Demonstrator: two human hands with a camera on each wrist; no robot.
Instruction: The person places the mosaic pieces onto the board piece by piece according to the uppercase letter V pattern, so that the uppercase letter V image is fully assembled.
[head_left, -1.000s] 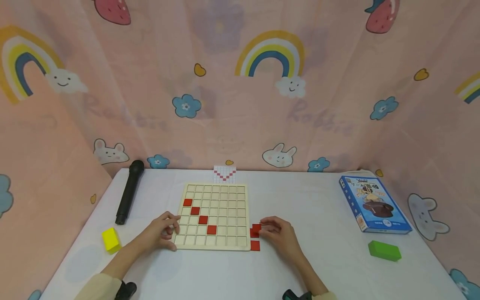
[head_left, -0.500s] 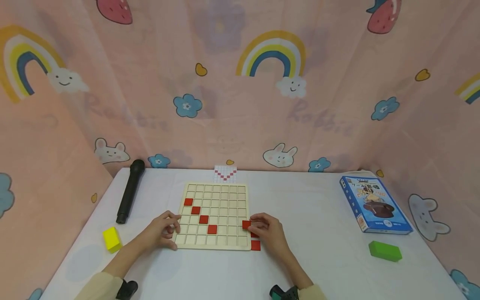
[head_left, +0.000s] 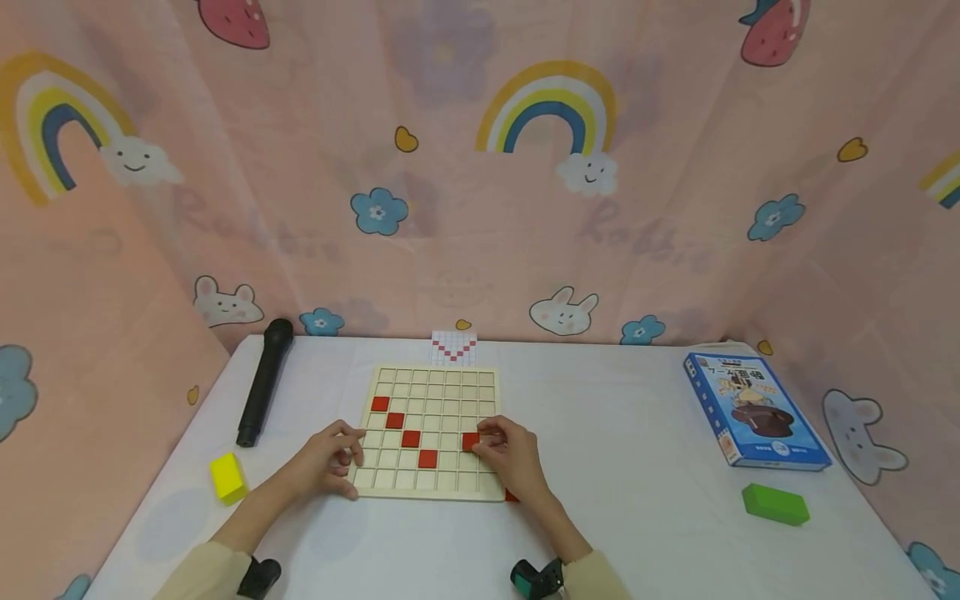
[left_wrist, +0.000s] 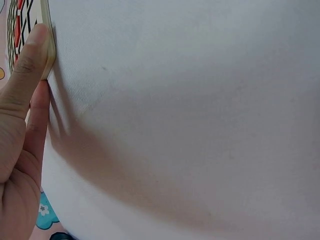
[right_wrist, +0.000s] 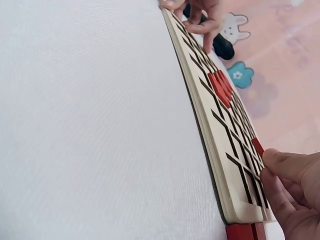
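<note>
A cream grid board [head_left: 442, 408] lies on the white table, with several red square tiles in a diagonal on its left half, the lowest red tile [head_left: 427, 459] near the middle. My left hand [head_left: 330, 461] holds the board's left edge, its thumb at the near corner [left_wrist: 46, 55]. Between thumb and finger of my right hand [head_left: 513, 457] is a red tile [head_left: 470, 442], over the board's right side; the right wrist view shows this pinched tile [right_wrist: 258, 146] close to the grid. More red tiles [right_wrist: 242, 231] sit beside the board's right end, mostly hidden by the right hand in the head view.
Behind the board stands a pattern card [head_left: 453, 348] with a red V on a grid. A black microphone-like stick [head_left: 265, 383] and a yellow block [head_left: 228, 478] lie to the left. At the right are a blue box [head_left: 757, 410] and a green block [head_left: 776, 504].
My right hand has picked up a red tile from beside the board and moved it left over the right-hand squares. The left hand has stayed at the board's left edge.
</note>
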